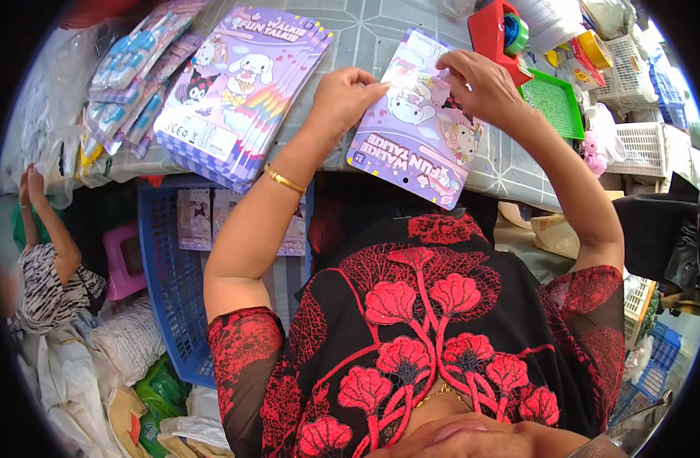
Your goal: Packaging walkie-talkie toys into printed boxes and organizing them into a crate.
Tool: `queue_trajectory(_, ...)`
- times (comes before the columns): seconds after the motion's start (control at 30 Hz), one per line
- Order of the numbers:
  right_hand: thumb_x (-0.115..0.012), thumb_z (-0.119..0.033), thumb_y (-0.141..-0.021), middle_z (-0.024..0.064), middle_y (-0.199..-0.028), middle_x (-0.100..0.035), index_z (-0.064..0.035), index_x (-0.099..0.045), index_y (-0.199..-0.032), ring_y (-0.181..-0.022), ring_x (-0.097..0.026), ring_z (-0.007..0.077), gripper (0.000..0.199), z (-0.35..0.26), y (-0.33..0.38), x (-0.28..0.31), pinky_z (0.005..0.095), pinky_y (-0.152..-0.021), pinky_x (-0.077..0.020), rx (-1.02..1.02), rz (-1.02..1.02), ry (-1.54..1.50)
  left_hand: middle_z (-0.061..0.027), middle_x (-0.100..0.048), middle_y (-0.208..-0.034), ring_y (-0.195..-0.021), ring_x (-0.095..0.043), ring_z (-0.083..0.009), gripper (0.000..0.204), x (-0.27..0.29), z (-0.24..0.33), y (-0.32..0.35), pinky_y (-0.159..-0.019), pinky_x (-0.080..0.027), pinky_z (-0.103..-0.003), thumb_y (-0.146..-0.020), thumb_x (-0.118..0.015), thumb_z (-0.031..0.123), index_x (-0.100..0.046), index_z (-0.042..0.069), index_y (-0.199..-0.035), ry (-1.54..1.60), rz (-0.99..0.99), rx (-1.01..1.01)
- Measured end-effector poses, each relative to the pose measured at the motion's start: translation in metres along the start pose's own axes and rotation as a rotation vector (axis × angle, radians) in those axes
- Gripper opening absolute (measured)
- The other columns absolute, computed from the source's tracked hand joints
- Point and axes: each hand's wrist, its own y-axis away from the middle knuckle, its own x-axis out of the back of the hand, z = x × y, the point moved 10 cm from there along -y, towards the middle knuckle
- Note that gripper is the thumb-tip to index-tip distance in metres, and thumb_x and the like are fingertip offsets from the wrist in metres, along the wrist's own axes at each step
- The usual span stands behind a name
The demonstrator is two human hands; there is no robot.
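Observation:
A purple cardboard backing card (pixel 396 149) with cartoon animals lies at the table's near edge, its print upside down to me. My left hand (pixel 344 99) is at the card's left edge, thumb and forefinger pinched together. Over the card's far right part, my right hand (pixel 480 85) is closed, with fingers bent toward the thumb. Whatever is between the fingers of either hand is too small to make out. To the left lies a fanned stack of similar cards (pixel 247 76). Beyond it are packed blue-and-white toy sets (pixel 132 57) on matching cards.
A red tape dispenser (pixel 487 34) and a green tray (pixel 578 116) stand right of the card. White baskets (pixel 641 141) line the far right. Below the table edge, a blue crate (pixel 163 267) contains more cards. At far left, another person's hands (pixel 33 187) touch clear plastic.

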Motion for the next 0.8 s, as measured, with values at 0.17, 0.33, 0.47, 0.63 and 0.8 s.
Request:
queue_trajectory(0.17,-0.053,0.001,-0.068,0.0117,-0.117,-0.052,-0.0091,-0.05,-0.121,-0.109,-0.048,0.0289,0.054,-0.02,0.07,0.005,0.0408,-0.089,-0.0367,0.21,0.055,0.192,-0.0057,-0.065,-0.078,-0.062,-0.061,-0.0081,0.024,-0.004,-0.01,0.033,-0.051,-0.048,-0.021,-0.081,-0.067,0.008,-0.058,-0.002,-0.101,0.203,-0.151,0.12)
queue_trajectory(0.33,-0.055,-0.003,-0.071,0.0129,-0.131,-0.046,-0.009,-0.052,-0.122,-0.122,-0.043,0.0309,0.051,-0.031,0.091,-0.018,0.0432,-0.097,-0.0352,0.246,0.1,0.177,-0.0102,-0.065,-0.088,-0.076,-0.063,-0.0136,0.023,-0.016,-0.031,0.034,-0.066,-0.052,-0.025,-0.081,-0.063,0.004,-0.058,-0.006,-0.102,0.394,-0.215,0.18)
queue_trajectory(0.47,-0.057,-0.011,-0.074,0.0134,-0.127,-0.052,-0.0064,-0.053,-0.118,-0.116,-0.05,0.0304,0.045,-0.038,0.084,0.005,0.0421,-0.092,-0.0405,0.313,0.201,0.22,-0.012,-0.066,-0.089,-0.074,-0.065,-0.0196,0.039,-0.026,-0.014,0.041,-0.068,-0.054,-0.031,-0.092,-0.051,0.034,-0.06,-0.003,-0.1,0.843,-0.229,0.299)
queue_trajectory(0.63,-0.057,-0.007,-0.085,0.0135,-0.093,-0.066,-0.0028,-0.063,-0.103,-0.08,-0.064,0.025,0.019,-0.003,0.043,0.058,0.0333,-0.07,-0.0483,-0.064,0.348,-0.316,-0.0094,-0.06,-0.1,-0.082,-0.06,-0.0171,0.048,0.004,0.001,0.051,-0.066,-0.05,-0.031,-0.09,-0.051,0.044,-0.052,0.003,-0.116,0.583,-0.171,0.076)
queue_trajectory(0.8,-0.056,-0.026,-0.09,-0.0009,-0.07,-0.057,-0.0084,-0.059,-0.078,-0.064,-0.053,0.0093,0.021,0.023,0.002,0.058,0.0241,-0.057,-0.0395,-0.385,0.267,-1.108,-0.0078,-0.051,-0.112,-0.091,-0.053,-0.0133,0.07,0.055,0.05,0.076,-0.075,-0.046,-0.028,-0.082,-0.068,0.038,-0.033,0.004,-0.132,0.215,0.332,-0.324)
